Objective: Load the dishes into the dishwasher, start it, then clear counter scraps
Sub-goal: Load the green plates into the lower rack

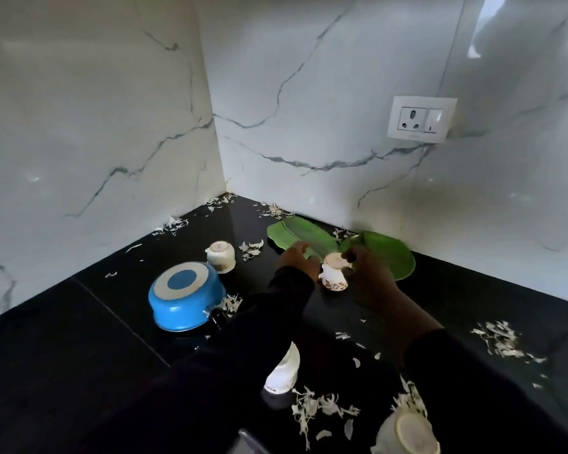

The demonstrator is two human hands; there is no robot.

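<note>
Now reaching over black counter (79,355): left hand (297,257) touching leaf-shaped green plate (295,232), grip unclear; right hand (369,278) pinching second green plate (394,257) beside upturned cup (334,273).

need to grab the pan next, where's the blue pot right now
In the head view, the blue pot sits upside down on the black counter, left of the person's arms, just in front of an upturned white cup.

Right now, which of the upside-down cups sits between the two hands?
The floral cup in front of the green leaf plates, between left hand and right hand. The other cups, one by the blue pot, stand apart from both.
</note>
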